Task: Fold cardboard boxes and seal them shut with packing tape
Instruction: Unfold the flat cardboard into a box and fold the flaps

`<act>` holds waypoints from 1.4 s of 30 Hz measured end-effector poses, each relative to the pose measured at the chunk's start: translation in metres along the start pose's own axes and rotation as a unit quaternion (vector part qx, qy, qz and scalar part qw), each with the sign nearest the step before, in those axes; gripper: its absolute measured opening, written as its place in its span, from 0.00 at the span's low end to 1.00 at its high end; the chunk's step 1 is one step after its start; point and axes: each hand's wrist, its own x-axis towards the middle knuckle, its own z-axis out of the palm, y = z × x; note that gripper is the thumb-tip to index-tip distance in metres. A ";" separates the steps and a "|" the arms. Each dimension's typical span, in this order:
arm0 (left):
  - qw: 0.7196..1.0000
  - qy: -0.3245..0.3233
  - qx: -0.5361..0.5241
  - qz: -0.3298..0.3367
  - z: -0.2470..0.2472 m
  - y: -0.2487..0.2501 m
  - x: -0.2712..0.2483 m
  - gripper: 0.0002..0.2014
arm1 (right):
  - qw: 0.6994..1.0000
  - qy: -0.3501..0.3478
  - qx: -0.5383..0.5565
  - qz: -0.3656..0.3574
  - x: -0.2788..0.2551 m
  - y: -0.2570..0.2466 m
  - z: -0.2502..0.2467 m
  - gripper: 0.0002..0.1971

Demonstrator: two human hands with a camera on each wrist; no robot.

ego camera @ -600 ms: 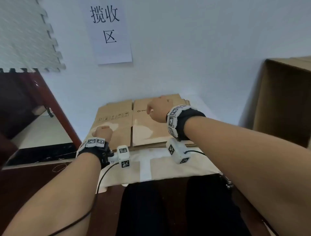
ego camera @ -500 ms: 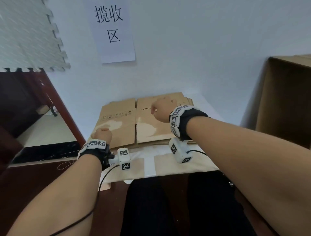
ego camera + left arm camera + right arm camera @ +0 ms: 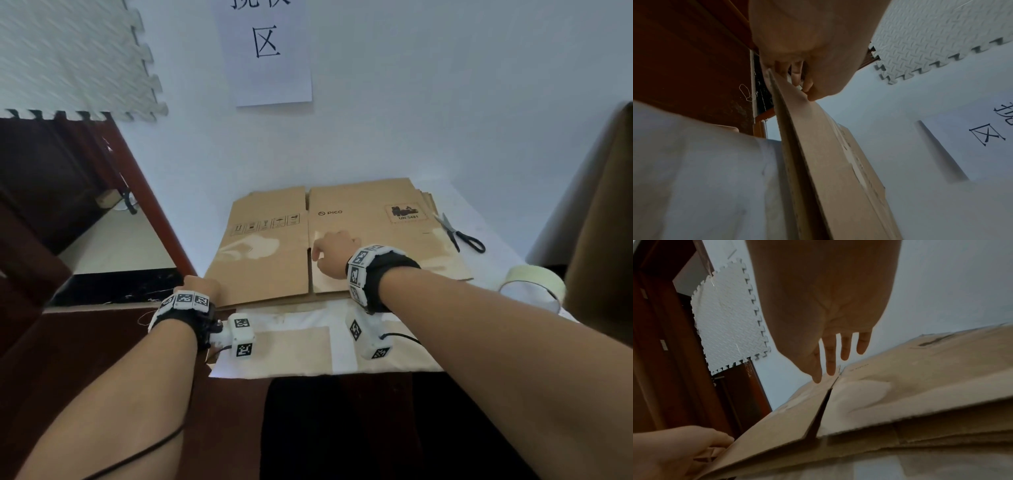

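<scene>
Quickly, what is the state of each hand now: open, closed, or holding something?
Left hand: grips the near-left corner of the top flattened box.
Right hand: open, straight fingers reaching down to that box's centre slit.

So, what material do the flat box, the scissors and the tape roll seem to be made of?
The flat box looks like brown corrugated cardboard with a matte surface; fluted edges show in the right wrist view, and shiny patches may be old tape. The scissors seem to have grey metal blades and black handles, probably plastic. The tape roll looks like pale, slightly glossy plastic tape.
</scene>
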 end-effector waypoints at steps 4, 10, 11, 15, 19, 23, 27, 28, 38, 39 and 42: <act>0.999 -0.005 0.031 0.025 -0.008 -0.002 0.015 0.18 | 0.999 -0.048 0.013 0.007 0.010 0.005 0.014 0.15; 0.943 -0.043 -0.330 0.016 -0.022 -0.007 0.018 0.10 | 0.998 -0.027 0.058 0.006 0.015 0.006 0.025 0.21; 0.902 -0.071 -0.427 -0.010 -0.022 -0.010 0.018 0.08 | 0.998 -0.014 0.061 0.000 0.015 0.007 0.024 0.22; 0.703 -0.163 -0.688 -0.075 -0.012 -0.010 -0.009 0.18 | 0.997 -0.009 0.071 -0.017 0.013 0.006 0.026 0.32; 0.695 -0.219 -0.682 -0.064 -0.011 0.011 -0.049 0.15 | 0.998 -0.015 0.056 -0.019 0.006 0.006 0.033 0.37; 0.686 -0.223 -0.691 -0.027 -0.035 0.039 -0.068 0.13 | 0.997 0.049 0.055 -0.013 -0.005 0.013 0.021 0.38; 0.675 -0.195 -0.709 0.053 -0.062 0.070 -0.092 0.14 | 0.991 0.110 0.079 0.021 -0.017 0.024 0.001 0.39; 0.669 -0.187 -0.716 0.074 -0.068 0.078 -0.099 0.15 | 0.988 0.125 0.088 0.031 -0.020 0.028 -0.003 0.39; 0.654 -0.127 -0.661 0.344 -0.144 0.158 -0.214 0.14 | 0.961 0.225 0.149 0.055 -0.070 0.071 -0.065 0.39; 0.655 -0.121 -0.649 0.368 -0.153 0.163 -0.227 0.12 | 0.961 0.226 0.148 0.056 -0.076 0.071 -0.072 0.38; 0.652 -0.106 -0.607 0.441 -0.174 0.175 -0.262 0.10 | 0.955 0.233 0.175 0.055 -0.089 0.069 -0.090 0.35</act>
